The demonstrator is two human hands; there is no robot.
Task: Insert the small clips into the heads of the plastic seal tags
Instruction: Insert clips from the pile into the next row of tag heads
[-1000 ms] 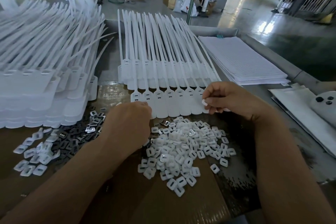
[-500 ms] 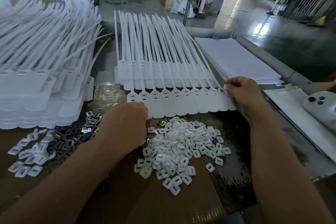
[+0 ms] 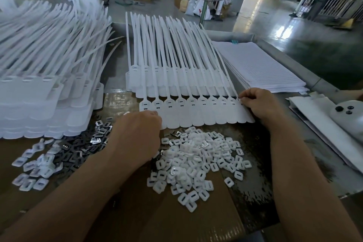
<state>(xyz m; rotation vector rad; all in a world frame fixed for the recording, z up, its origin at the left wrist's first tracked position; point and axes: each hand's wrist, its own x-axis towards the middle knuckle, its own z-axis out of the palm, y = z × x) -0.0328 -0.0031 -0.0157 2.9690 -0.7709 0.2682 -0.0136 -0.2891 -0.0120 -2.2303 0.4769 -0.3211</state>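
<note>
Far left: stacked seal tags (image 3: 39,94) stand in tall piles. In front of them lie a spread of dark metal clips (image 3: 78,149) and a few white clips (image 3: 33,171), all on the cardboard sheet (image 3: 137,218).

Left hand (image 3: 135,135): its place is almost the same as one second ago and half a second ago. The back of the hand faces the camera. The fingers are curled under, with their tips at the near edge of the leftmost tag in the row of seal tags (image 3: 196,112). Whether they hold a clip cannot be told, as the palm side is hidden.

Centre: the row of seal tags lies flat, heads away from the person and straps over a further layer of tags. It has not shifted in the last half second. The pile of white clips (image 3: 196,163) lies just in front of the row, between the two forearms and touching neither set of fingers.

Right hand (image 3: 257,104): one second ago it was bunched over the tags short of the row's right end. It now sits at that end, as it did half a second ago. The fingers are curled, and thumb and forefinger pinch the head of the last tag.

Right: a stack of lined sheets (image 3: 261,65) lies behind the hand, and a white device with dark buttons (image 3: 347,114) lies beside it.
</note>
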